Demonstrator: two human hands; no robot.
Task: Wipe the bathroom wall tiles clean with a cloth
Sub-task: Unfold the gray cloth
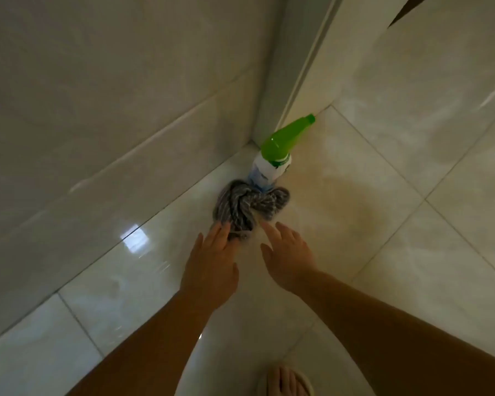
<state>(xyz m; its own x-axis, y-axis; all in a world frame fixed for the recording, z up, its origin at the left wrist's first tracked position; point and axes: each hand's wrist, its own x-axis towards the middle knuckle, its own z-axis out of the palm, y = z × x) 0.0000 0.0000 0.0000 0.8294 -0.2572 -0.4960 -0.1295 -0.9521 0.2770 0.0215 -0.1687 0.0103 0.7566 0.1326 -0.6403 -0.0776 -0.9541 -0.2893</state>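
A crumpled grey striped cloth (247,208) lies on the glossy floor tiles near the room's corner. Just behind it stands a spray bottle (277,155) with a green trigger head and a white body. My left hand (212,258) reaches forward with straight fingers, and its fingertips touch the cloth's near edge. My right hand (287,257) hovers just right of the cloth with fingers spread, holding nothing. The wall tiles (103,90) rise on the left, pale and glossy.
A white door frame (306,67) runs up from the corner behind the bottle. Light floor tiles (397,218) stretch to the right. My foot in a pale slipper (286,380) shows at the bottom edge.
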